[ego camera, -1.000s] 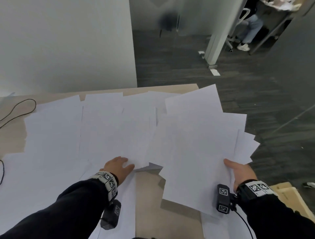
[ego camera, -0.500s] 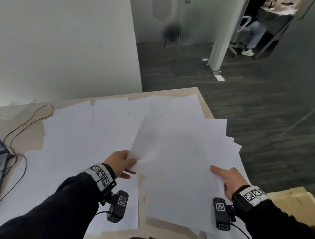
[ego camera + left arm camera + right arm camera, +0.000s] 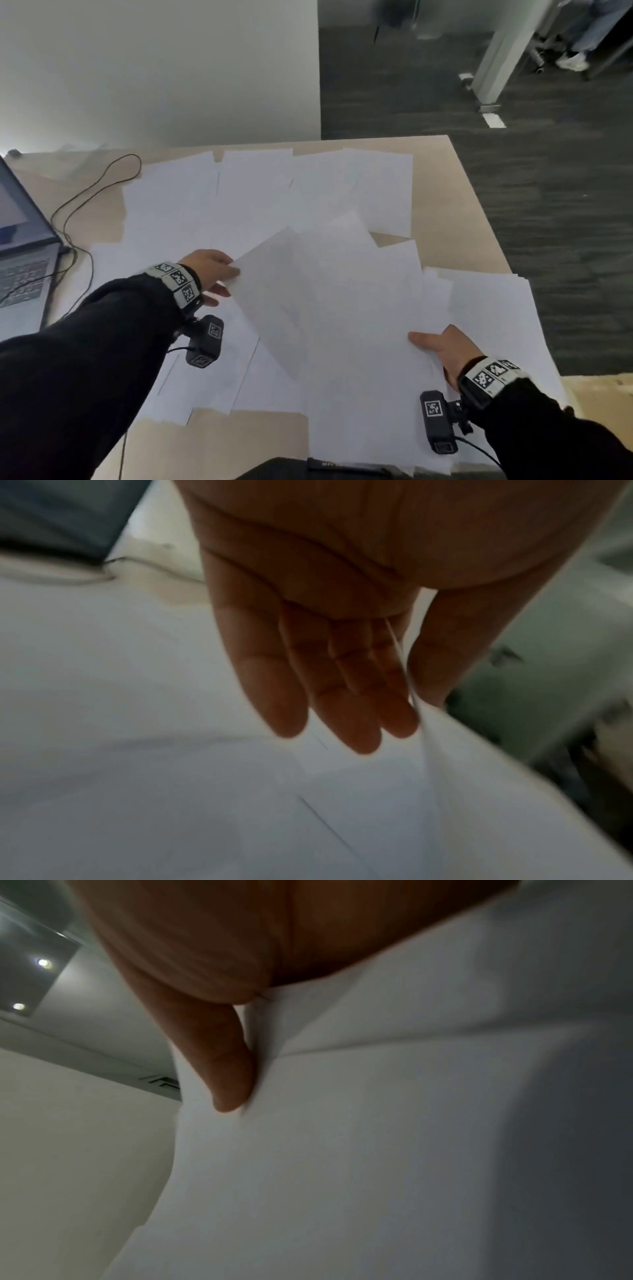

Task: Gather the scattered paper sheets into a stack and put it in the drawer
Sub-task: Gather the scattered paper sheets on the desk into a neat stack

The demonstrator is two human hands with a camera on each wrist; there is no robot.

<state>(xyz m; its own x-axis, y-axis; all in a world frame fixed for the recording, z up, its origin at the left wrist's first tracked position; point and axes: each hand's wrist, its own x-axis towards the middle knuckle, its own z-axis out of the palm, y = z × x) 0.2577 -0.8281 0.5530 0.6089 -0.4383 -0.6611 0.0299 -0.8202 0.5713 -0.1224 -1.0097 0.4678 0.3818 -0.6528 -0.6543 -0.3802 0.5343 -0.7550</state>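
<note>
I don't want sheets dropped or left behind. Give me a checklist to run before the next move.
1. Right hand grips the gathered sheets: ok, thumb on top.
2. Left hand holds their far corner: ok.
3. Gathered sheets squared into a stack: not ok, fanned out.
4. All loose sheets collected from the desk: not ok, many remain.
5. Cable and laptop clear of the paper: ok.
6. Drawer open: cannot tell, not in view.

A loose, fanned bundle of white paper sheets (image 3: pixel 346 308) is held tilted above more white sheets (image 3: pixel 212 202) scattered flat, overlapping, across the desk (image 3: pixel 476 212).
</note>
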